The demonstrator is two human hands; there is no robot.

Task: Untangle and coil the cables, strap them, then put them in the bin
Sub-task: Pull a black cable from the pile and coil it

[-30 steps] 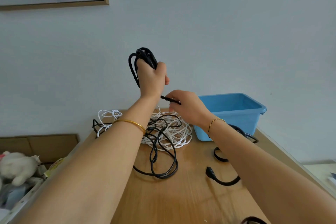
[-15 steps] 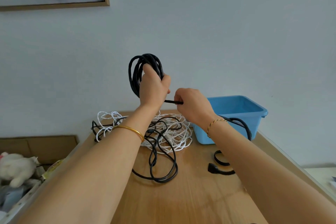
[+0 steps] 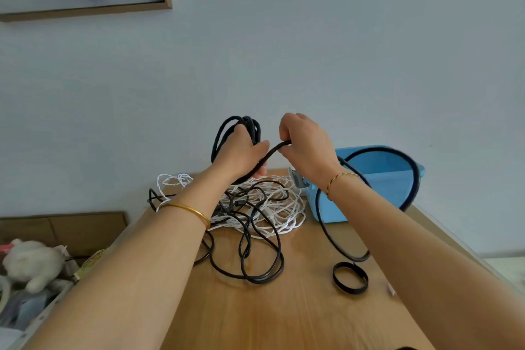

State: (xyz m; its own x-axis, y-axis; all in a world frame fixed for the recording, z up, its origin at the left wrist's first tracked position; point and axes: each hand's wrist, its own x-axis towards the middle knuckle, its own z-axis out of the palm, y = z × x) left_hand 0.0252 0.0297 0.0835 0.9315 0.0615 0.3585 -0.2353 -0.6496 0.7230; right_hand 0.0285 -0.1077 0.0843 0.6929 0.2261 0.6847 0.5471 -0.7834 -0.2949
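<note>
left hand [image 3: 241,152] closed tight round black cable coil [image 3: 253,126], held up above table [image 3: 255,318]. right hand [image 3: 308,145] pinches the coil's loose run just beside left thumb; that run swings wide round right wrist, across blue bin [image 3: 380,182] front, down toward table. both forearms stretched forward, hands raised.

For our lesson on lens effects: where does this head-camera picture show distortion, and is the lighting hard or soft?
Head view: wide-angle stretch swells the forearms at the bottom and tilts the picture frame; lighting soft, faint shadows on the table.
</note>
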